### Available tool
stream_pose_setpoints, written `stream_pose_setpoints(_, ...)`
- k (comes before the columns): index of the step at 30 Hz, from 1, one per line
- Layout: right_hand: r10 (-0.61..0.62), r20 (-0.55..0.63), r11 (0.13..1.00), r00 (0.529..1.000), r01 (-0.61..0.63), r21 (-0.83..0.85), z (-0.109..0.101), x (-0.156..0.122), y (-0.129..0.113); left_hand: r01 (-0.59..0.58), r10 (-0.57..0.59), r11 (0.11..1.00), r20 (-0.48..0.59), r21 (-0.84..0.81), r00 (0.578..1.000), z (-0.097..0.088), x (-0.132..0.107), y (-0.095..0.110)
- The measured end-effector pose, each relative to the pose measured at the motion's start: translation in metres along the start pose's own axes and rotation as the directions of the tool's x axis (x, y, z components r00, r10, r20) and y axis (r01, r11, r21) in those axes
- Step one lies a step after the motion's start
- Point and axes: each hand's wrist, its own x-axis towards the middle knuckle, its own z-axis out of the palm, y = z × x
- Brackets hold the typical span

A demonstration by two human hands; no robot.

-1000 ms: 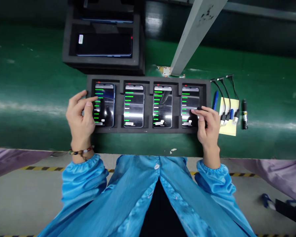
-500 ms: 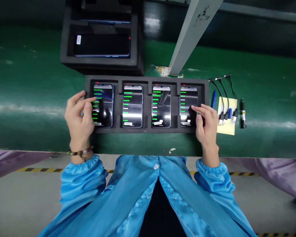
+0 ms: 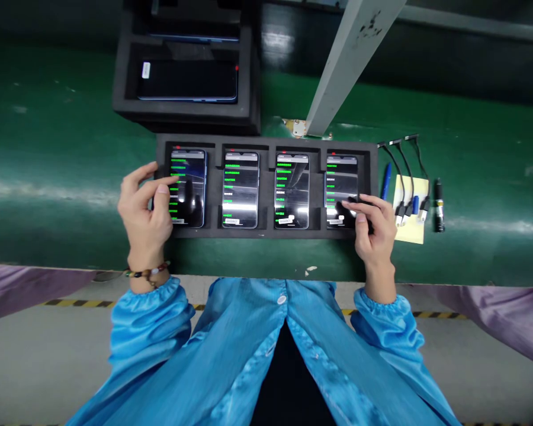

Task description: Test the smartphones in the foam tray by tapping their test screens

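Observation:
A black foam tray [image 3: 266,232] lies on the green belt and holds several lit phones side by side, each showing green text lines. My left hand [image 3: 144,213] rests at the tray's left end, thumb on the screen of the leftmost phone [image 3: 188,188], fingers loosely apart and holding nothing. My right hand [image 3: 373,228] sits at the tray's right end, its fingers touching the lower screen of the rightmost phone [image 3: 341,186]. The two middle phones [image 3: 240,189] are untouched.
A stack of black foam trays [image 3: 186,71] with a dark phone stands behind at the left. A grey post [image 3: 346,65] slants up behind the tray. To the right lie a blue pen [image 3: 386,180], a yellow note with cable plugs [image 3: 411,207] and a small black torch [image 3: 439,204].
My right fingers slid slightly down the rightmost phone's screen. My left thumb shifted a little on the leftmost phone. The tray and phones stayed put.

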Motion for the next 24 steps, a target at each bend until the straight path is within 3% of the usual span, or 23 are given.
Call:
stream_pose_setpoints(13, 0.035, 0.021, 0.999, 0.999, -0.034, -0.032, 0.001, 0.001, 0.000, -0.015, 0.014, 0.999, 0.036, 0.031, 0.999, -0.004, -0.002, -0.001)
stream_pose_setpoints(16, 0.036, 0.031, 0.999, 0.999, -0.035, -0.033, 0.001, 0.001, 0.000, -0.140, 0.127, 0.987, 0.153, 0.077, 0.980, -0.004, -0.003, 0.009)
stream_pose_setpoints(19, 0.037, 0.038, 0.999, 0.999, -0.035, -0.037, 0.001, 0.000, 0.000, -0.269, 0.240, 0.962, 0.335, 0.042, 0.911, 0.004, -0.001, 0.027)
stream_pose_setpoints(22, 0.040, 0.037, 0.998, 0.999, -0.039, -0.046, 0.001, 0.000, 0.000, -0.301, 0.260, 0.953, 0.451, 0.020, 0.854, 0.017, 0.004, 0.043)
stream_pose_setpoints(24, 0.040, 0.037, 0.998, 0.999, -0.038, -0.053, 0.001, 0.001, 0.000, -0.289, 0.235, 0.956, 0.467, 0.046, 0.853, 0.024, 0.007, 0.048)
